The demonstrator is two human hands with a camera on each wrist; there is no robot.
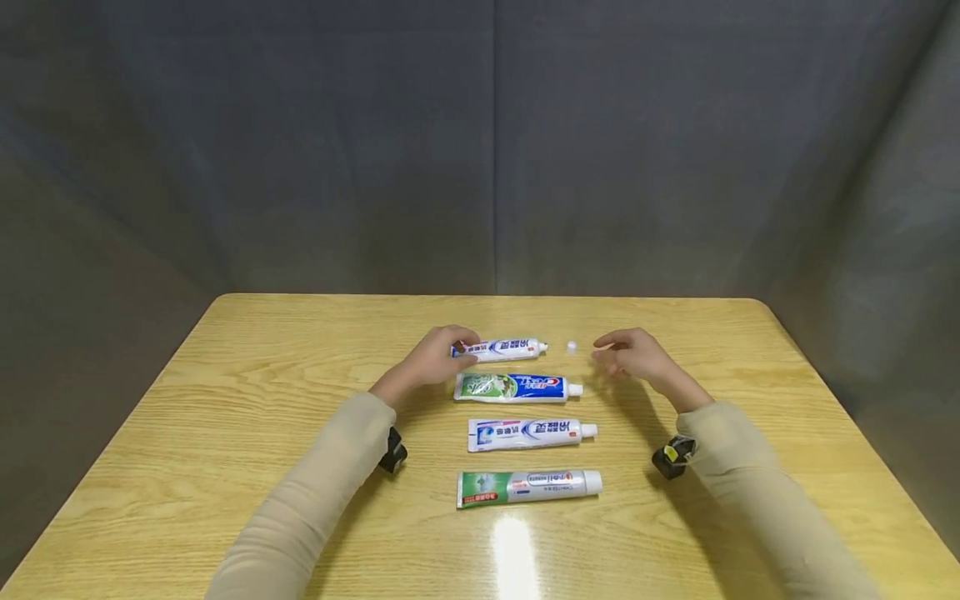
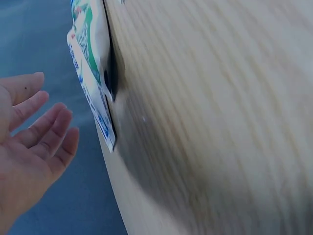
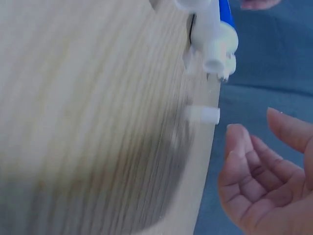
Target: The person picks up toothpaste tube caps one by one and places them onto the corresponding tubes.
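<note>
An uncapped white and blue toothpaste tube (image 1: 506, 349) lies farthest back in a column of several tubes, nozzle to the right. Around its tail end my left hand (image 1: 441, 354) hovers, thumb and fingers spread; the left wrist view shows relaxed fingers apart from the tube. A small white cap (image 1: 572, 347) rests on the table just right of the nozzle, and shows again as a white cap (image 3: 210, 115) in the right wrist view. Beyond the cap, my right hand (image 1: 633, 354) is held with loosely bent fingers, touching nothing.
Nearer to me lie a capped green and blue Crest tube (image 1: 517, 387), a second white and blue tube (image 1: 528, 433) and a green and silver tube (image 1: 528, 487). The wooden table (image 1: 262, 400) ends at a dark curtain (image 1: 360, 167).
</note>
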